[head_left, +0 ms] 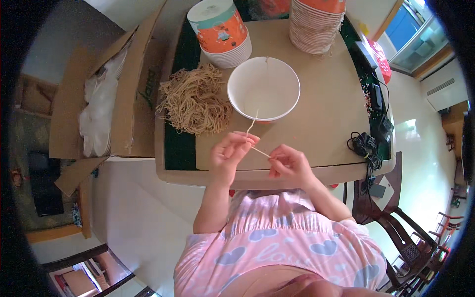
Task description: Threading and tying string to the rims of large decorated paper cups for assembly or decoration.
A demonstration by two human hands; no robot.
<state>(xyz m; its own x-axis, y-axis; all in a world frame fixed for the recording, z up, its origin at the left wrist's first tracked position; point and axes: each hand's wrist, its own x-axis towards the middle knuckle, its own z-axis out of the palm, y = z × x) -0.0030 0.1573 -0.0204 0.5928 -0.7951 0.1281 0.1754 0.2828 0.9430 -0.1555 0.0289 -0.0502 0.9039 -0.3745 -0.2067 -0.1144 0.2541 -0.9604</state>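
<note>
A short piece of pale string [260, 151] runs between my two hands, just in front of a white paper bucket [263, 89]. My left hand [231, 151] pinches it between thumb and fingers, and one loose end sticks up toward the bucket's near rim. With thumb and fingertips my right hand [288, 162] grips the other end. The bucket's open mouth faces me, and a bit of string shows at its far rim. To its left lies a tangled heap of tan strings [195, 99].
Behind the heap stands an upturned stack of orange-printed paper buckets [221, 37]. Another tall stack [315, 29] is at the table's far right. A cardboard box [133, 94] with white contents sits left of the table [326, 119]. Black cables [366, 148] lie along the right edge.
</note>
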